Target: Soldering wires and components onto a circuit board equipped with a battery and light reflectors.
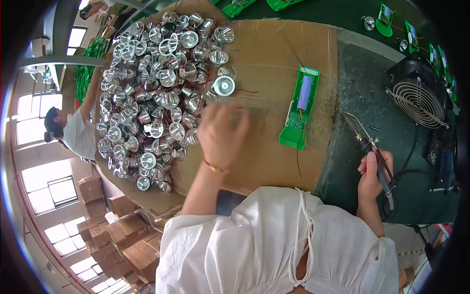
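Biggest thing here is the cardboard sheet covering the middle of the bench. A huge heap of shiny reflector cups takes up its left side. Over on the right part of the cardboard lies the green housing, neither hand touching it. The soldering iron angles up and left, tip near the cardboard's right edge and apart from the housing. Black fan sits beyond it. Right hand is closed around the iron's handle, fingers wrapped, solid hold. Left hand is beside the heap and motion-blurred: thumb and fingers look apart, but I honestly can't tell if anything's pinched there. Smaller stuff: a purple battery cell inside the housing, one white-backed cup just past the left hand, and a thin black wire trailing off the housing.
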`<state>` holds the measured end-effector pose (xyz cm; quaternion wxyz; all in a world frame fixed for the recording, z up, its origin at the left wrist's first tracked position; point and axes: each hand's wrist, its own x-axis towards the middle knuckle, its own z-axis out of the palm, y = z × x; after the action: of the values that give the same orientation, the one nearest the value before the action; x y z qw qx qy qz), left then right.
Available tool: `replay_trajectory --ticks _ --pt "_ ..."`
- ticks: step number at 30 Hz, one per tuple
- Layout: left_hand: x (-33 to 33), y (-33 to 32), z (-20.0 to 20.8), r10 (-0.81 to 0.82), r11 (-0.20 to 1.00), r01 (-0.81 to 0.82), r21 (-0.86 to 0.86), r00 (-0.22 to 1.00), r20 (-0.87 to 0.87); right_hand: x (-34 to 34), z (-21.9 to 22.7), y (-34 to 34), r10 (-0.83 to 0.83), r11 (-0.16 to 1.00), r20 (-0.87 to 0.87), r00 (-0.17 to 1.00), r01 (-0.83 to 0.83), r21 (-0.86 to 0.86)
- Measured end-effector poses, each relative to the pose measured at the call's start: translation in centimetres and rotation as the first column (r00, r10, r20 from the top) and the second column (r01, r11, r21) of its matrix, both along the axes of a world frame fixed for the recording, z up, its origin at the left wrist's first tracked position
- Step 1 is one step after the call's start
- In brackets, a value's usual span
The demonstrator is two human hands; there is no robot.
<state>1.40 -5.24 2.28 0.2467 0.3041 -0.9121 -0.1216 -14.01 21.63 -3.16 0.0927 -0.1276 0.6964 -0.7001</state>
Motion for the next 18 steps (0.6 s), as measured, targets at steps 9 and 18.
replay_trajectory --ticks 9,18 --pt "-3.1 -3.8 -1.3 -0.15 0.906 0.215 -0.364 0.969 0.197 1.0 0.4 -0.3 -0.012 1.0 -0.066 0.998 0.011 -0.014" --pt "-1.5 4.5 -1.2 -0.064 0.779 0.077 0.622 0.997 -0.043 2.9 3.2 -1.9 0.296 0.954 -0.121 0.948 -0.3 -0.018"
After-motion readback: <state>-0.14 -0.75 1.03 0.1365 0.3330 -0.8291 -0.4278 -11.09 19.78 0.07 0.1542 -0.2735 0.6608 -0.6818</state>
